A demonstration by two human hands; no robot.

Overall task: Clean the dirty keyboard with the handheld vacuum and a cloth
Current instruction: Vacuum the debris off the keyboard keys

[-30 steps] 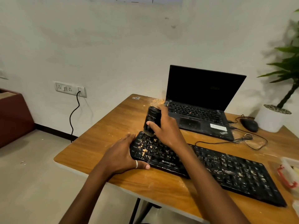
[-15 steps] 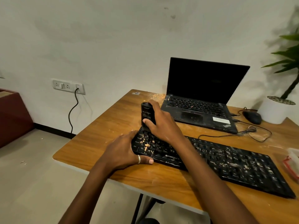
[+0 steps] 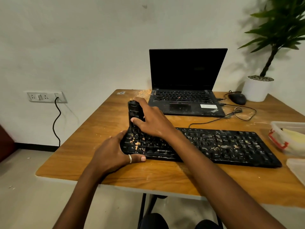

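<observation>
Both forearms are stretched from the near edge over a wooden surface point(image 3: 115, 177). The left end of a black keyboard point(image 3: 222, 146) is gripped by the left hand point(image 3: 113, 151): its thumb, on which a ring point(image 3: 130, 158) is worn, is laid along the near edge, and its fingers point(image 3: 121, 135) are curled round the far left corner. The keyboard is laid flat across the middle of the surface, its long side running left to right, slightly skewed so that the right end is nearer. Orange crumbs point(image 3: 137, 143) are scattered thickly over the leftmost keys, and paler specks are spread over the rest.

Just beyond the left hand, a black vacuum point(image 3: 134, 111) is held upright by the right hand point(image 3: 153, 121), with the nozzle set down on the far left keys. The body is wrapped by the fingers from the right side, and the thumb point(image 3: 137, 120) is pressed on its front face.

At the right edge, a clear box point(image 3: 280, 126) with a red clasp is seen, something yellow inside it. A thin cable point(image 3: 214, 119) is trailed over the surface behind the keyboard. Further back, an open laptop point(image 3: 186, 103) with a dark screen is placed, more crumbs being strewn by its left corner. To its right a mouse point(image 3: 237, 98) is set beside a white pot point(image 3: 256, 90) with a green plant. On the far wall at the left, a socket point(image 3: 44, 96) is mounted, with a black lead plugged in.
</observation>
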